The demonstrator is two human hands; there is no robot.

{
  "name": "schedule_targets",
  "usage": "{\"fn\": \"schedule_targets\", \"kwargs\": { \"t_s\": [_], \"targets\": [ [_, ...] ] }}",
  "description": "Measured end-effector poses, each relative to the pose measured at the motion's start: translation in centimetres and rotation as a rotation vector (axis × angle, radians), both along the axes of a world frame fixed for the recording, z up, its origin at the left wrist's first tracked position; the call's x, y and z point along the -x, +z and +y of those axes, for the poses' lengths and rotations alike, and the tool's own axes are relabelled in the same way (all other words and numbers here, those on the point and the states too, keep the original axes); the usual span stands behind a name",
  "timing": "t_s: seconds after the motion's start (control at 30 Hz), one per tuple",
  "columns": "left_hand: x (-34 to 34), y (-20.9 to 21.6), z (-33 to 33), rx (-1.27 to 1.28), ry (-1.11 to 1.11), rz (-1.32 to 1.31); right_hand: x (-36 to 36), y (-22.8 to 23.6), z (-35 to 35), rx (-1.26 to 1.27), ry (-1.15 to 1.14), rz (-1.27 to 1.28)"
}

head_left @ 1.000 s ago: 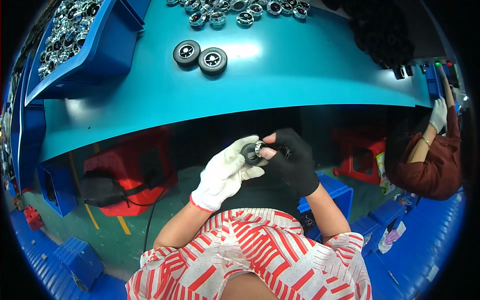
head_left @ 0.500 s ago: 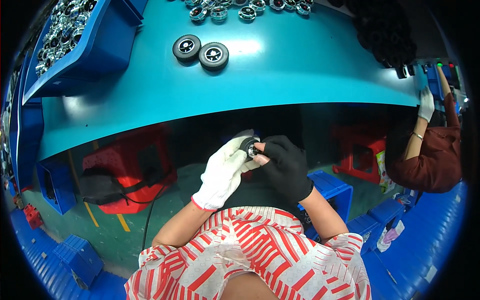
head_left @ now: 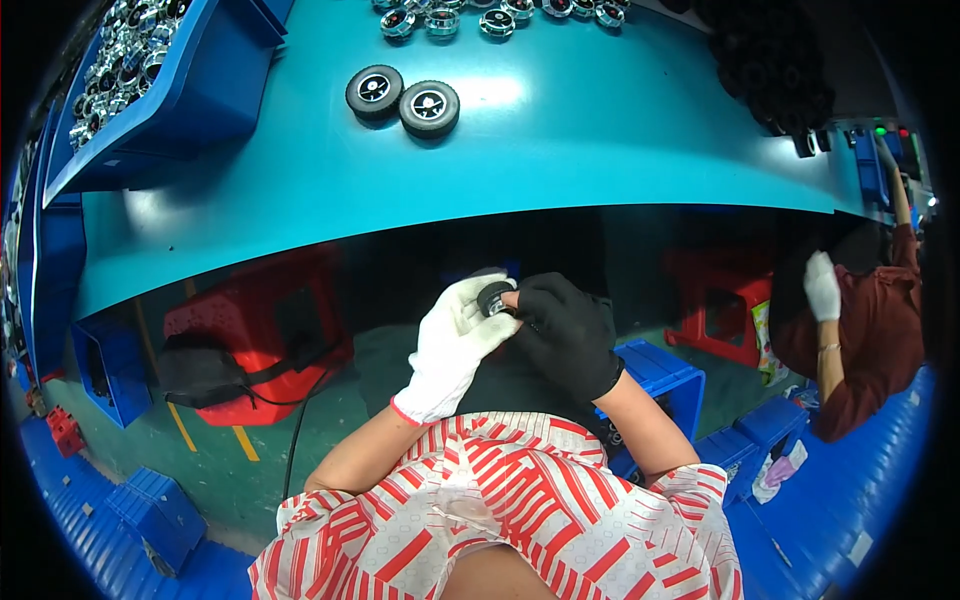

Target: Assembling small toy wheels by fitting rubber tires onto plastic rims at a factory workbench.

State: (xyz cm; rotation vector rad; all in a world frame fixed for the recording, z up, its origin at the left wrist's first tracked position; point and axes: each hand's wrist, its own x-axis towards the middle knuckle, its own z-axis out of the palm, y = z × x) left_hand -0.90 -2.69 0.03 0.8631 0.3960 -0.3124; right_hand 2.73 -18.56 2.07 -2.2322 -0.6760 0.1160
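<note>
Between my hands, in front of my body and below the table edge, is a small toy wheel (head_left: pixel 493 298) with a black tyre and a shiny chrome hub. My left hand (head_left: pixel 449 345), in a white knit glove, is wrapped round the tyre's left side. My right hand (head_left: pixel 562 335), in a black glove with bare fingertips, presses fingers on the hub from the right. Its lower fingers partly hide the wheel. Two finished-looking wheels (head_left: pixel 429 109) with black tyres and dark hub faces lie side by side on the turquoise table (head_left: pixel 560 160).
Chrome hubs (head_left: pixel 441 22) line the table's far edge; more fill a blue bin (head_left: pixel 200 110) at left. Black tyres (head_left: pixel 765 70) are heaped at far right. Red stools (head_left: pixel 260 310) and blue crates (head_left: pixel 660 385) stand below. A co-worker's white-gloved hand (head_left: pixel 823 287) is at right.
My hands have shifted slightly, and my right fingers now cover more of the hub. The co-worker's white-gloved hand has moved from the table edge down toward their body.
</note>
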Motion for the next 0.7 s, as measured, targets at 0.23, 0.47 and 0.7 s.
{"fn": "schedule_targets", "kwargs": {
  "t_s": [0.23, 0.47, 0.7],
  "targets": [
    [0.3, -0.3, 0.0, -0.301, -0.043, -0.057, -0.7, -0.1, 0.9, 0.064, -0.024, -0.065],
    [-0.1, 0.0, 0.7, -1.009, -0.303, -0.338, 0.3, -1.2, 0.4, 0.248, 0.094, -0.073],
    [0.2, -1.2, 0.6, -0.755, -0.214, -0.244, 0.1, -1.3, 0.9, 0.264, 0.034, 0.057]
  ]
}}
